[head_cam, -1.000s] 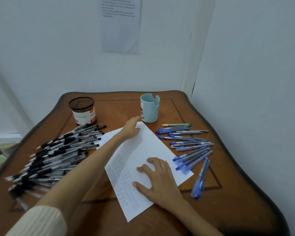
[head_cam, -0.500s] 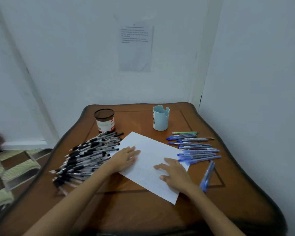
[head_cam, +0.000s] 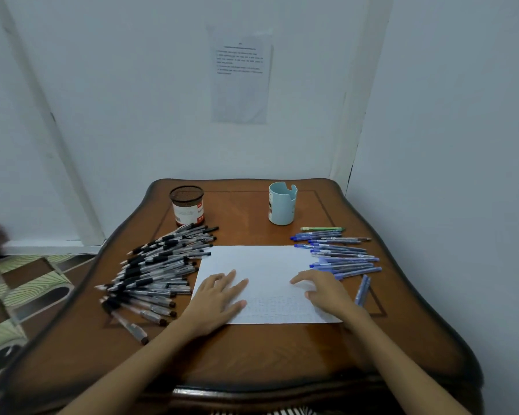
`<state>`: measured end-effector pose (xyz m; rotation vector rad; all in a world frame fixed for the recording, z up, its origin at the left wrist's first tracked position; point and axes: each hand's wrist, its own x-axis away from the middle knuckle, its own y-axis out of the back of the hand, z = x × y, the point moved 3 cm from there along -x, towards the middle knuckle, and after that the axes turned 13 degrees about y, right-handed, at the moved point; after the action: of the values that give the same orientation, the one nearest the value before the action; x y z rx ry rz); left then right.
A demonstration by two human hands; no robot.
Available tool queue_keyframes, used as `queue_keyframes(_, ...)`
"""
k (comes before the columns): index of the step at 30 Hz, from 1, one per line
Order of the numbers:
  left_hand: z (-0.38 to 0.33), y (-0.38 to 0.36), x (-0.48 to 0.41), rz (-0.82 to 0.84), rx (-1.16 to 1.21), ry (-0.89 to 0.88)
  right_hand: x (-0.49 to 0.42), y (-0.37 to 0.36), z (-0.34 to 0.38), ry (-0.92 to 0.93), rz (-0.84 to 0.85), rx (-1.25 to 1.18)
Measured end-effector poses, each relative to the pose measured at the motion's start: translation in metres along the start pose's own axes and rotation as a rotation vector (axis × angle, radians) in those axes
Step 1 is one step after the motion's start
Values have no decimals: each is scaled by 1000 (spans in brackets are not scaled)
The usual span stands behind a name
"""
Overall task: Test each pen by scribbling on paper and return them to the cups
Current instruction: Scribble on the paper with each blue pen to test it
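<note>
Both hands lie flat with fingers spread, pressing the sheet of paper (head_cam: 267, 265) onto the desk (head_cam: 252, 354). Your left hand (head_cam: 219, 298) is on its near-left corner and your right hand (head_cam: 324, 290) on its near-right part. Neither holds a pen.

The black pens (head_cam: 159, 265) are heaped just left of your left hand. The blue pens (head_cam: 339, 253) lie in a loose row just beyond your right. The mesh cup (head_cam: 187, 205) and the light-blue cup (head_cam: 282, 203) stand beyond the paper, with no pens showing above either rim.

Judgement: the pens are light, stiff and smooth, and likely to roll. Pinch one mid-barrel or at its grip. The paper is thin and may slide on polished wood, so pin it with one palm.
</note>
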<state>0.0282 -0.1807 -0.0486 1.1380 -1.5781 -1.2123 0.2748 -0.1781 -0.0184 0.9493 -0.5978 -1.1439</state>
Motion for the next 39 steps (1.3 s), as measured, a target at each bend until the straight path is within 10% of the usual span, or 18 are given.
queue_keyframes(6,-10,-11,11,-43,78,27,20,14,-24,-50,-407,58)
queue_keyframes(11,-7,-2,6,-44,129,26,25,-4,-46,-168,14,380)
queue_keyframes(22,14,-8,-13,-51,90,48,20,8,-45,-25,-259,111)
queue_keyframes(29,29,12,-16,-52,343,-4,15,-18,-36,-69,10,407)
queue_keyframes(34,44,34,-12,-315,603,46,9,-7,-30,-47,-82,117)
queue_keyframes(39,55,31,-12,-303,274,96,15,-20,-24,-16,-53,299)
